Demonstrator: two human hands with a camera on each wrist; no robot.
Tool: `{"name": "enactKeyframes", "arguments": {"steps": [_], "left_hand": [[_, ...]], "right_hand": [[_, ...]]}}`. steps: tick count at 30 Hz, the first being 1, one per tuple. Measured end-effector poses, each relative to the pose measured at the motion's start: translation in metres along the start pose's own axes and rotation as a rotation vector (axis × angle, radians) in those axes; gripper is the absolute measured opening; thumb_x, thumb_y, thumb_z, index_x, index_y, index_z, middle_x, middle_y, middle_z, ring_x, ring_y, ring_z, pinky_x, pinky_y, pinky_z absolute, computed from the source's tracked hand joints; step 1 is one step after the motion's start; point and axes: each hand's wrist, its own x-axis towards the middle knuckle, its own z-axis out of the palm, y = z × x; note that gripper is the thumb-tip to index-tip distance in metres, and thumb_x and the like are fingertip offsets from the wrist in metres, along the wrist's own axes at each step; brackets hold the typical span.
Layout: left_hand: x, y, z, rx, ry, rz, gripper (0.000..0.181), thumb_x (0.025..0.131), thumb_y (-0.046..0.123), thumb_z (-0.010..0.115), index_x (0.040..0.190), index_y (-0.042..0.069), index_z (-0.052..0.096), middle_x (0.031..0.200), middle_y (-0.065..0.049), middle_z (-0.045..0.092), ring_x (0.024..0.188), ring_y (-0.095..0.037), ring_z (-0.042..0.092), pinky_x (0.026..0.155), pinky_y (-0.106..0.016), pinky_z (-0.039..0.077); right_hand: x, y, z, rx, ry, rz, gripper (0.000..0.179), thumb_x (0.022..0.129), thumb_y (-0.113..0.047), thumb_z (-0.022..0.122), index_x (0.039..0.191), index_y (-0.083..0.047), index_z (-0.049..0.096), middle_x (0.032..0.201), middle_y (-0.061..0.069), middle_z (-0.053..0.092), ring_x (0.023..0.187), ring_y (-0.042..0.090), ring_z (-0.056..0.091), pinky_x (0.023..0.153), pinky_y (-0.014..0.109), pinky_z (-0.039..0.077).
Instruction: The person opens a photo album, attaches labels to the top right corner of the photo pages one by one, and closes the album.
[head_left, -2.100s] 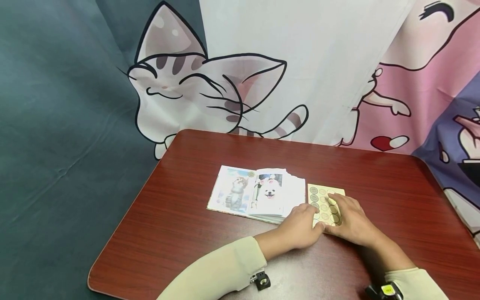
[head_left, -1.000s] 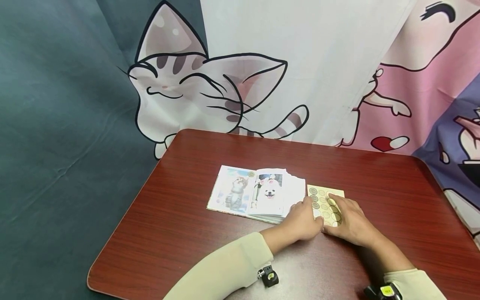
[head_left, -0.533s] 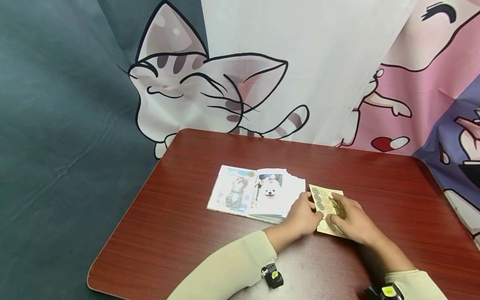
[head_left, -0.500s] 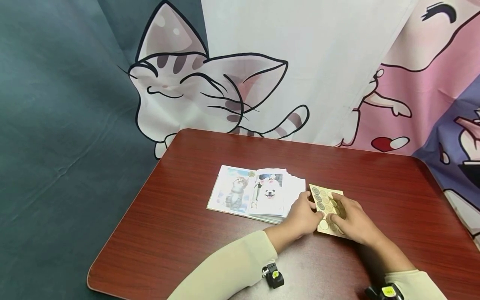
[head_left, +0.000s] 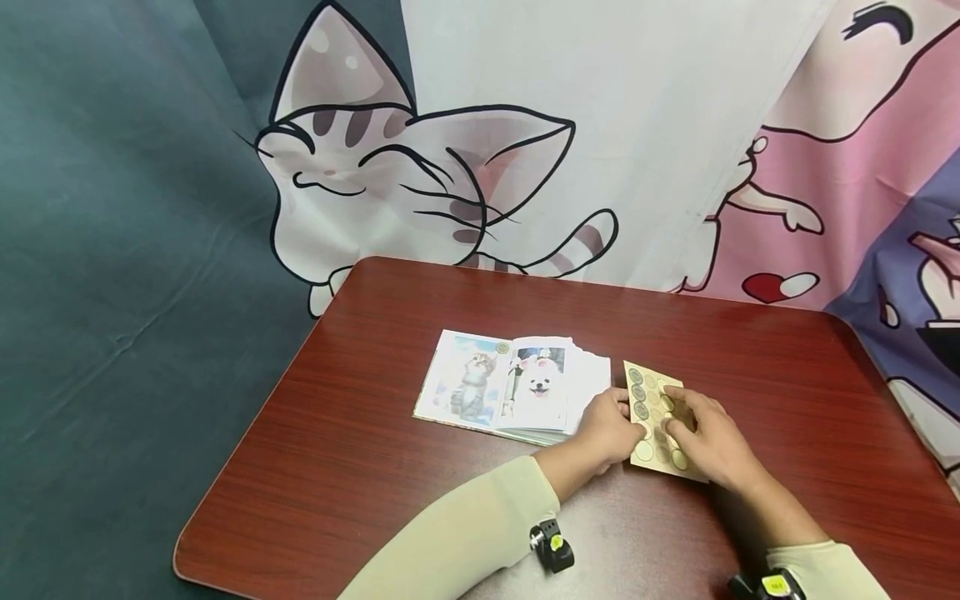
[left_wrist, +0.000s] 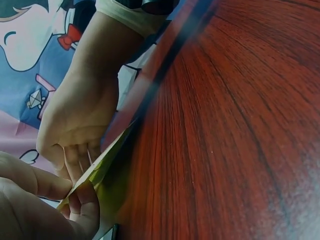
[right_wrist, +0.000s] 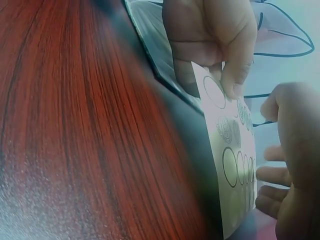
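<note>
A pale yellow sheet of round stickers (head_left: 654, 446) is tilted up off the table, its near-left edge pinched between the thumb and fingers of my left hand (head_left: 609, 428). In the right wrist view the sheet (right_wrist: 232, 150) shows several printed circles on its face. My right hand (head_left: 711, 440) is at the sheet's right side, thumb and forefinger over the stickers in the head view; its fingers (right_wrist: 274, 176) look loosely bent beside the far edge. Left of the sheet lies an open picture album (head_left: 588, 383), a kitten on one page and a white dog on the other.
The red-brown wooden table (head_left: 337, 467) has rounded corners. Behind it hangs a cloth backdrop (head_left: 637, 100) with cartoon animals. A small round sticker (head_left: 502, 347) is on the kitten page. A small black camera (head_left: 552, 546) is strapped at the left wrist.
The sheet, flat on the table earlier, has been lifted and tilted by my left hand, which now grips its left edge. The right thumb has moved up over the stickers. The album stays put.
</note>
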Motion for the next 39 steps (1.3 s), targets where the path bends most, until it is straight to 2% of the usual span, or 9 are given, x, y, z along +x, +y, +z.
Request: {"name": "enactKeyframes", "arguments": {"steps": [2, 6, 9, 15, 17, 20, 27, 32, 39], "left_hand": [[0.000, -0.001, 0.000, -0.017, 0.002, -0.012, 0.049, 0.073, -0.020, 0.068, 0.116, 0.004, 0.066, 0.078, 0.002, 0.066, 0.065, -0.009, 0.063, 0.058, -0.022, 0.056], [0.001, -0.001, 0.000, -0.012, 0.023, -0.029, 0.054, 0.073, -0.020, 0.068, 0.118, 0.009, 0.064, 0.083, 0.002, 0.064, 0.069, -0.010, 0.062, 0.060, -0.024, 0.056], [0.001, -0.002, 0.001, -0.025, 0.019, -0.027, 0.051, 0.073, -0.020, 0.067, 0.114, 0.011, 0.065, 0.083, 0.003, 0.065, 0.068, -0.009, 0.061, 0.059, -0.024, 0.055], [0.002, -0.002, 0.001, -0.058, 0.001, -0.009, 0.045, 0.074, -0.022, 0.065, 0.104, 0.011, 0.066, 0.080, 0.003, 0.068, 0.065, -0.007, 0.060, 0.058, -0.022, 0.055], [0.001, -0.002, 0.001, -0.079, -0.007, -0.012, 0.044, 0.074, -0.023, 0.065, 0.102, 0.010, 0.065, 0.080, 0.002, 0.068, 0.065, -0.007, 0.061, 0.059, -0.023, 0.056], [0.000, -0.001, 0.002, -0.095, -0.017, -0.004, 0.042, 0.075, -0.024, 0.065, 0.102, 0.009, 0.066, 0.081, 0.002, 0.068, 0.066, -0.008, 0.062, 0.061, -0.024, 0.057], [0.000, -0.001, 0.002, -0.120, -0.029, -0.011, 0.041, 0.076, -0.023, 0.065, 0.099, 0.010, 0.066, 0.078, 0.005, 0.068, 0.068, -0.010, 0.065, 0.061, -0.024, 0.057], [-0.002, 0.000, 0.002, -0.130, -0.035, -0.004, 0.041, 0.076, -0.024, 0.063, 0.098, 0.010, 0.066, 0.078, 0.004, 0.068, 0.071, -0.016, 0.070, 0.062, -0.027, 0.059], [-0.003, 0.001, 0.002, -0.065, -0.032, 0.030, 0.040, 0.077, -0.021, 0.065, 0.101, 0.011, 0.068, 0.080, 0.006, 0.070, 0.067, -0.009, 0.067, 0.058, -0.021, 0.056]], "right_hand": [[0.000, 0.000, 0.001, 0.006, 0.048, -0.028, 0.042, 0.090, -0.009, 0.066, 0.131, 0.001, 0.062, 0.125, 0.031, 0.062, 0.120, 0.049, 0.052, 0.093, 0.062, 0.039], [0.000, -0.001, 0.003, 0.020, 0.139, -0.110, 0.026, 0.088, -0.002, 0.069, 0.113, -0.004, 0.072, 0.122, 0.020, 0.068, 0.119, 0.043, 0.055, 0.101, 0.035, 0.037], [0.001, -0.003, 0.005, 0.029, 0.169, -0.150, 0.019, 0.087, 0.001, 0.070, 0.103, -0.008, 0.075, 0.119, 0.015, 0.070, 0.117, 0.039, 0.057, 0.097, 0.021, 0.032], [0.004, -0.009, 0.007, 0.037, 0.165, -0.145, 0.014, 0.087, 0.001, 0.071, 0.099, -0.006, 0.075, 0.118, 0.017, 0.070, 0.117, 0.040, 0.057, 0.092, 0.049, 0.039], [0.005, -0.010, 0.008, 0.035, 0.164, -0.135, 0.012, 0.087, -0.001, 0.072, 0.098, -0.005, 0.075, 0.118, 0.018, 0.070, 0.116, 0.040, 0.057, 0.091, 0.054, 0.039], [0.005, -0.010, 0.009, 0.021, 0.170, -0.123, 0.011, 0.086, -0.003, 0.075, 0.097, -0.004, 0.075, 0.117, 0.018, 0.071, 0.113, 0.039, 0.058, 0.089, 0.051, 0.040], [0.005, -0.011, 0.011, -0.003, 0.176, -0.087, 0.007, 0.087, -0.008, 0.078, 0.094, -0.006, 0.076, 0.114, 0.012, 0.072, 0.102, 0.026, 0.059, 0.078, 0.029, 0.045], [0.004, -0.013, 0.010, 0.003, 0.174, -0.056, 0.006, 0.088, -0.009, 0.078, 0.093, -0.007, 0.077, 0.113, 0.011, 0.073, 0.094, 0.022, 0.059, 0.074, 0.024, 0.045], [0.005, -0.015, 0.010, -0.005, 0.190, -0.046, 0.006, 0.088, -0.010, 0.079, 0.093, -0.008, 0.078, 0.111, 0.008, 0.074, 0.092, 0.019, 0.059, 0.073, 0.022, 0.042]]}}
